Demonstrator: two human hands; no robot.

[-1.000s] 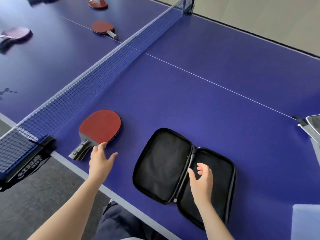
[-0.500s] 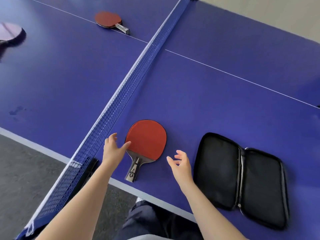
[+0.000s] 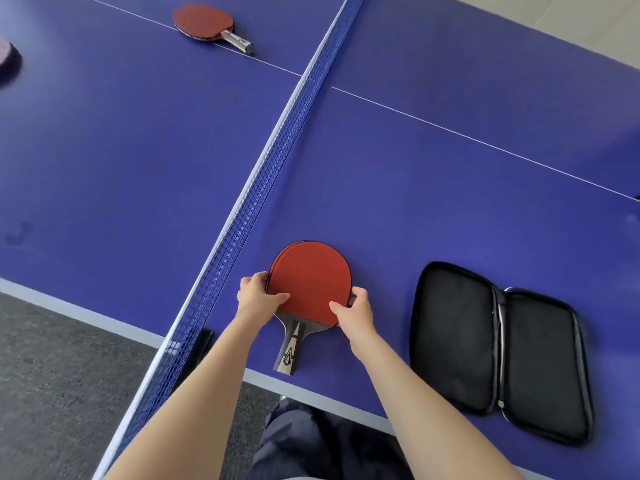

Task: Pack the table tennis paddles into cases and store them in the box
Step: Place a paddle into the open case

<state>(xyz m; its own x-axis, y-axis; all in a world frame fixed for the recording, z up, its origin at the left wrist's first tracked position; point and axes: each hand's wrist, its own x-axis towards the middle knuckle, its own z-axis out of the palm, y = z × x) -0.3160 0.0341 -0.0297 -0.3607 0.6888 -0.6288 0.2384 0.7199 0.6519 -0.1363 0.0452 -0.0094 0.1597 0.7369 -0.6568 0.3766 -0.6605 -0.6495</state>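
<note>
A red-faced paddle [image 3: 310,278] lies on the blue table near its front edge, handle pointing toward me. A second blade edge shows just under it, so it looks like two stacked paddles. My left hand [image 3: 258,294] grips the blade's left rim and my right hand [image 3: 353,308] grips its right rim. To the right, a black zip case [image 3: 498,351] lies spread flat with both halves empty.
The blue net [image 3: 256,199] runs diagonally just left of my hands, its clamp [image 3: 199,344] at the table edge. Beyond the net lie another red paddle [image 3: 207,24] and a dark paddle [image 3: 7,58] at the far left. Grey carpet [image 3: 52,368] lies below the table edge.
The view has swung left, so the case sits farther right. Both hands have moved in from hovering beside the paddle and closed on the two sides of its blade.
</note>
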